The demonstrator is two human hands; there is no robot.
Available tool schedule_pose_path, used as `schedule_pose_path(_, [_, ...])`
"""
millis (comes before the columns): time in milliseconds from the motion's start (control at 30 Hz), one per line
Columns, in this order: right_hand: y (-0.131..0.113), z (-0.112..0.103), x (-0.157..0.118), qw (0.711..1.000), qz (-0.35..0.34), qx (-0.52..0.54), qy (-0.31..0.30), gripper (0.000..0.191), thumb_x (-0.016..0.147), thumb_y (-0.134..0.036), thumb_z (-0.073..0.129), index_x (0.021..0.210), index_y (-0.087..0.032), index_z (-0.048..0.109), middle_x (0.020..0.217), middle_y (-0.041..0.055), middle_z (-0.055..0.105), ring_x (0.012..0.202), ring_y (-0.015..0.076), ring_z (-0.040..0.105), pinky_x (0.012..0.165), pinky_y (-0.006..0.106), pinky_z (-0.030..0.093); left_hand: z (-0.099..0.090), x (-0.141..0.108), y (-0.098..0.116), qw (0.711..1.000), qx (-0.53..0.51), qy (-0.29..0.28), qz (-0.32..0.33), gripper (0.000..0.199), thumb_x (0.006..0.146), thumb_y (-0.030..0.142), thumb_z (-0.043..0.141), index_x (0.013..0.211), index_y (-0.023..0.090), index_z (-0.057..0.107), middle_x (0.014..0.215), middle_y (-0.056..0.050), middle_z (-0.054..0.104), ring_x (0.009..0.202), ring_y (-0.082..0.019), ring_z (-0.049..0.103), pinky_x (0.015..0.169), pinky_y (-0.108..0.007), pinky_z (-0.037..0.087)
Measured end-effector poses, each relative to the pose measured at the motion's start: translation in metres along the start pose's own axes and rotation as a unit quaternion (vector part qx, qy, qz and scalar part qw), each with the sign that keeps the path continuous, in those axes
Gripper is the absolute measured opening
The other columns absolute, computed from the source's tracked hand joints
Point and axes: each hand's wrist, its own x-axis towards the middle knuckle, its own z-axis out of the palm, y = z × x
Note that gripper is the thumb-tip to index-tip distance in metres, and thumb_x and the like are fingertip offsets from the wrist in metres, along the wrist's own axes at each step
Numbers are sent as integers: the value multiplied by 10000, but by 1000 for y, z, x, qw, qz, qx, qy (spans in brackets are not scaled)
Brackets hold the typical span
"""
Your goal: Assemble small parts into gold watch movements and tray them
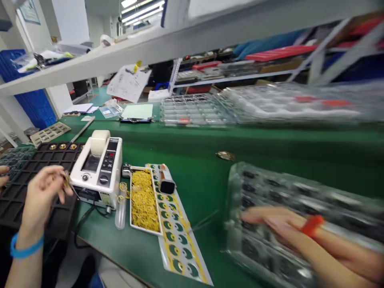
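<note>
My left hand (42, 196), with a blue wristband, pinches a small gold-coloured part (66, 179) between its fingers above a black compartment tray (36, 170). Several gold rings sit in that tray's far row. My right hand (270, 224), blurred and wearing an orange-red band, lies on a clear plastic blister tray (264, 188) with dark parts in its pockets. Motion blur hides whether its fingers grip the tray. Part of the tray lies under my hand and forearm.
A white tape dispenser (97, 170) stands beside a metal tray of yellow rings (144, 202) and a printed sticker strip (177, 236) on the green bench (204, 188). A co-worker's fingers (3, 176) enter at the left edge. Stacked clear trays (192, 110) and a shelf board (120, 52) lie beyond.
</note>
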Motion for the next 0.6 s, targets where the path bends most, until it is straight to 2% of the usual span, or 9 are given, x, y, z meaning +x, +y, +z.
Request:
schedule_pose_path(33, [-10,2,0,1000,23,12,-3,435,674,-736,628,637,-318,744,840,107,717,808,347,636,659,502,481,20,-29,-1,995,-54,-75,-48,307,781,329,769,1026,191,647,746,-37,743,531,-149,676,396,-183,461])
schedule_pose_path(67, [-19,4,1,998,45,42,-3,452,685,-731,629,619,-298,738,870,112,719,818,331,636,644,468,476,41,-54,-4,974,-104,-162,-118,252,794,347,759,971,192,669,733,-49,751,549,-172,702,403,-190,482])
schedule_pose_path(133, [-36,13,3,989,47,141,12,473,702,-709,646,566,-260,703,839,103,700,821,286,619,635,398,464,86,-88,-14,902,-181,-316,-230,275,775,399,773,900,170,685,773,-89,764,644,-219,745,477,-218,545])
schedule_pose_path(200, [-44,21,2,977,17,210,23,459,740,-659,663,564,-236,688,746,65,651,781,224,589,682,345,460,127,-97,-27,860,-219,-369,-275,343,733,427,803,897,158,666,812,-86,755,688,-228,751,544,-243,577])
schedule_pose_path(300, [-42,27,-4,975,8,222,25,489,827,-650,588,627,-216,693,608,12,546,610,157,506,570,289,423,170,-83,-45,863,-229,-349,-283,437,681,405,843,987,164,644,862,-60,736,743,-215,745,657,-274,598])
schedule_pose_path(367, [-38,29,-11,976,14,216,7,514,878,-655,518,716,-209,714,569,-4,529,523,137,474,493,271,407,181,-70,-52,875,-224,-326,-278,489,698,381,829,1096,172,634,945,-64,734,795,-209,740,748,-302,600])
schedule_pose_path(433, [-37,31,-18,976,-6,214,-31,497,921,-615,489,778,-198,720,582,3,571,521,139,520,497,270,450,181,-64,-55,885,-228,-303,-272,464,740,358,791,1139,179,635,1004,-64,732,841,-202,732,819,-322,594])
schedule_pose_path(533, [-40,37,-28,974,-57,199,-90,351,945,-469,551,779,-198,700,647,22,640,625,157,623,582,270,524,174,-65,-55,892,-253,-269,-260,335,784,307,740,1091,201,659,989,-34,734,890,-190,717,864,-333,594])
schedule_pose_path(600, [-42,41,-32,973,-71,184,-117,241,939,-377,589,809,-205,696,683,24,669,644,157,645,592,260,539,171,-69,-55,891,-269,-268,-250,281,811,287,713,1079,222,657,992,-24,737,930,-196,716,877,-342,595])
